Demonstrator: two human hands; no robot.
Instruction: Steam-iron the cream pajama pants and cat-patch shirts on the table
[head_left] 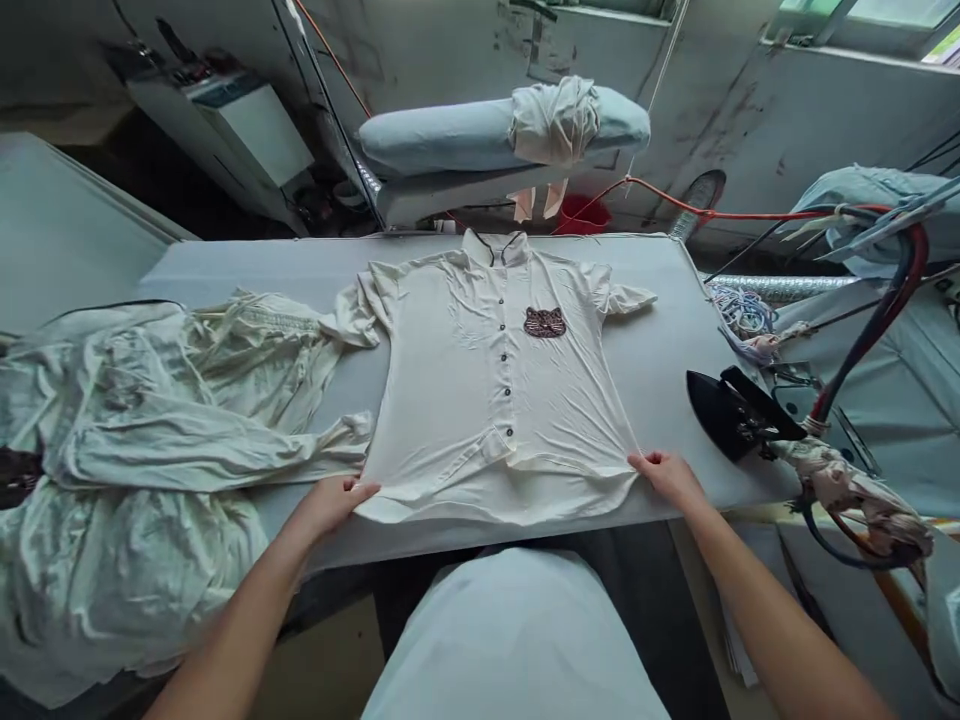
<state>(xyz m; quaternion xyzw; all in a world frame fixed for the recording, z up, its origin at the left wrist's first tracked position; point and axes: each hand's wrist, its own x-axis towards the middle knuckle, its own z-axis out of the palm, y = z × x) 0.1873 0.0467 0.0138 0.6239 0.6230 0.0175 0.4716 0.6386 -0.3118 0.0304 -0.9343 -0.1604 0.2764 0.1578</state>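
Observation:
A cream button-up shirt (442,370) lies front up on the padded ironing table, collar at the far edge. Dark buttons run down its middle, and a brown cat-face patch (544,322) sits on the chest. My left hand (330,505) pinches the shirt's lower left corner. At the lower right corner, my right hand (670,474) grips the hem between thumb and fingers. Between the hands the hem is stretched sideways, with a few folds along it.
Crumpled cream garments (157,430) are heaped at the left. A black iron (739,410) rests on the ironing table (652,350) at the right, its hoses (892,310) running up. Behind stands a padded sleeve board (442,135) with cloth wrapped round it. A red bucket (585,215) is beyond the table.

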